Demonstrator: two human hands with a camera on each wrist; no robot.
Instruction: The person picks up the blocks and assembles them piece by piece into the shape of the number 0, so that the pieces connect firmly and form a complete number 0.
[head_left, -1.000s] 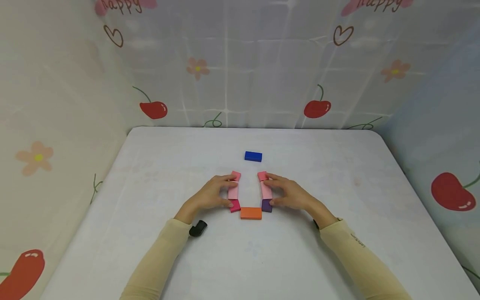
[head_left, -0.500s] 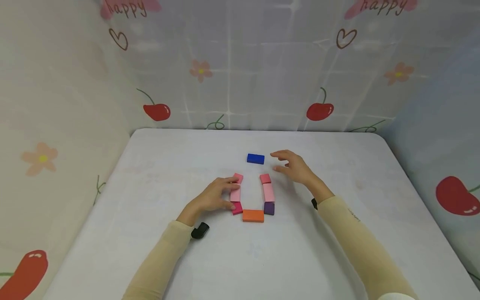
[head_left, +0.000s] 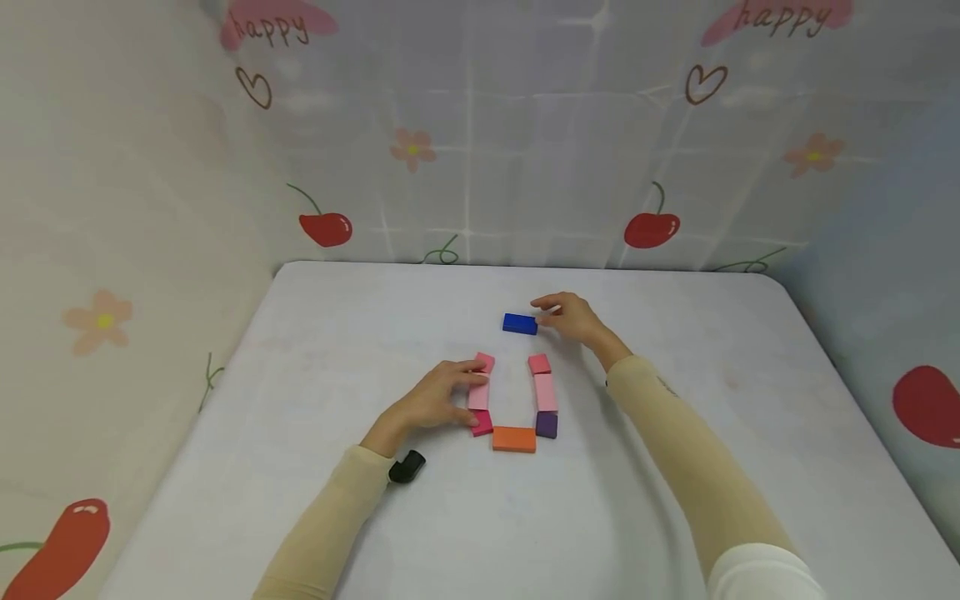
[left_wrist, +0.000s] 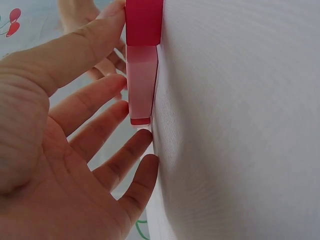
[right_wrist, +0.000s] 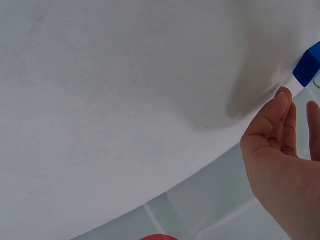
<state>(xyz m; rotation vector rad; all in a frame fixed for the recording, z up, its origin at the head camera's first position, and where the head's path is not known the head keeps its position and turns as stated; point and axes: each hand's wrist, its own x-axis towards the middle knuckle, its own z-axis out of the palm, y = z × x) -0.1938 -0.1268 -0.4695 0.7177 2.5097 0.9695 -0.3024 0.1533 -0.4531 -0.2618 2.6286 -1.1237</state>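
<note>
My left hand (head_left: pixel 435 396) lies along the left row of toy blocks. Its thumb touches the magenta block (left_wrist: pixel 144 22), and straight fingers rest against the light pink block (left_wrist: pixel 142 80); a coral block (head_left: pixel 487 362) tops that row. Beyond the rows lies a blue block (head_left: pixel 520 324). My right hand (head_left: pixel 573 318) is at its right end, fingers loosely bent; the right wrist view shows a small gap between hand and block. An orange block (head_left: pixel 514 439) lies crosswise at the near end.
Opposite the left row stands a right row: a coral block (head_left: pixel 539 364), a light pink block (head_left: pixel 545 392) and a dark purple block (head_left: pixel 547 425). Everything lies on a white table (head_left: pixel 600 517). A patterned curtain (head_left: pixel 555 167) hangs behind its far edge.
My right hand has left the right row of blocks and moved away from me to the blue block's right end. My left hand stays on the left row. The view has shifted slightly.
</note>
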